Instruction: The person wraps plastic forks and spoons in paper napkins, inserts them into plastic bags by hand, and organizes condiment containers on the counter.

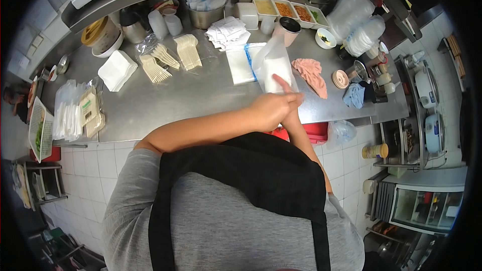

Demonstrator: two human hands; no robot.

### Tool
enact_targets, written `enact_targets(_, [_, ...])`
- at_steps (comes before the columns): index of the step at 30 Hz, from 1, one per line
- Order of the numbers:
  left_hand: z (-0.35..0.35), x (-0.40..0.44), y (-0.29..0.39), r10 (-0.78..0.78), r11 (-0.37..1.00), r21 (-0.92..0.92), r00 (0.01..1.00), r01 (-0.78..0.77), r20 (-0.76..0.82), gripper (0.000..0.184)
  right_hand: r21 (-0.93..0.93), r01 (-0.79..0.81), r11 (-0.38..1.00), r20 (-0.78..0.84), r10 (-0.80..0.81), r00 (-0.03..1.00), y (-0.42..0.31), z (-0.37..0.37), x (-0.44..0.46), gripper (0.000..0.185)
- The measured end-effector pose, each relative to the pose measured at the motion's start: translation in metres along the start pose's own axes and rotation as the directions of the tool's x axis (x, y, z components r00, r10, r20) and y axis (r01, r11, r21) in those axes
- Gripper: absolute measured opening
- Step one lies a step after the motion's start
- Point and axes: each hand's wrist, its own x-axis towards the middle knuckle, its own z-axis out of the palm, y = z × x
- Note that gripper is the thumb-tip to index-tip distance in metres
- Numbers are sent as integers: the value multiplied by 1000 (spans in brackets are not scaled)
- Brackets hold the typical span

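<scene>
Standing at a stainless-steel counter [173, 101], we are working at a translucent white plastic bag [272, 54], resting near us probably for easy reach. A blue-striped white packet [238, 67] is lying just left of it. Our left hand [273, 109] is crossing our right hand [283, 86], fingers curling, their hold unclear; our right index finger is stretching along the bag, perhaps steadying it, other fingers hidden.

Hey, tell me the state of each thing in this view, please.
Left hand, crossed over the right, grip unclear
Right hand, one finger extended
Translucent bag, at the extended finger
Pink cloth, crumpled
Blue cloth, crumpled
Napkins, stacked
Pale cutlery, in bunches
Paper slips, loosely heaped
Food trays, uncovered, filled
White bowl, uncovered, food inside
</scene>
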Motion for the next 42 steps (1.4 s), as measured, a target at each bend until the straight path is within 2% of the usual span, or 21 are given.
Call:
enact_targets(1, [-1,-1,-2,10,1000,-18,1000,-10,20,55,-187,159,969,8,-161,987,-2,3,3,40])
enact_targets(3, [-1,-4,7,4,997,-73,991,5,134,51,-143,-40,989,215,70,974,5,0,14,43])
enact_targets(5, [18,-9,9,64,994,-97,980,-46,186,41,-162,-310,937,374,349,859,-4,-3,15,44])
enact_targets(8, [-28,-10,22,233,965,-144,968,-219,91,36,158,-548,821,473,424,772,-9,-1,6,40])
enact_targets(9, [-30,-11,2,180,905,-365,974,-218,-136,35,222,-576,787,501,415,759,-8,0,5,38])
enact_targets(10, [-24,-16,-37,-103,897,-439,988,43,-112,38,239,-539,808,513,366,776,-4,0,2,35])
enact_targets(11, [-47,-14,-57,31,995,-69,884,-72,-466,49,259,-500,826,522,315,792,2,1,-2,32])
enact_targets(12, [-47,-27,-90,-309,941,-257,871,222,-381,61,281,-459,843,530,263,806,7,4,-5,29])
enact_targets(13, [-42,-36,-115,-601,793,-291,765,535,-232,63,233,-561,794,556,365,747,12,8,-9,27])
enact_targets(15, [-30,-55,-140,-736,459,-620,663,636,135,58,209,-599,773,571,401,717,12,15,-13,27])
enact_targets(16, [-24,-62,-149,-721,236,-710,609,663,330,55,197,-617,762,577,419,701,11,19,-14,27])
enact_targets(19, [-10,-75,-165,-619,190,-853,734,485,280,43,154,-617,772,628,405,664,8,25,-11,29])
enact_targets(22, [-13,-80,-162,-696,138,-901,688,410,207,33,18,-476,879,709,324,626,-2,26,-2,33])
enact_targets(25, [-11,-85,-169,-661,134,-874,699,467,272,28,33,-416,909,743,256,618,-3,28,4,37])
enact_targets(28, [-6,-91,-176,-595,272,-779,735,565,325,23,20,-498,867,733,325,597,-15,30,7,38])
enact_targets(31, [-7,-91,-167,-568,157,-889,775,431,276,20,-68,-316,946,719,266,642,-16,29,11,39])
enact_targets(34, [-9,-95,-165,-573,7,-923,758,386,312,16,241,-681,691,744,319,587,-25,27,2,38])
enact_targets(35, [-9,-99,-168,-562,22,-921,766,389,311,16,187,-673,716,753,336,566,-24,29,3,37])
enact_targets(37, [-10,-107,-173,-544,52,-917,782,395,306,16,77,-646,760,767,369,525,-20,34,5,35])
enact_targets(40, [-21,-120,-172,-531,83,-929,805,361,265,15,-30,-394,919,802,258,539,-18,49,11,29])
enact_targets(42, [-31,-126,-165,-575,-10,-924,754,383,318,14,50,-380,924,836,170,522,-21,56,17,25])
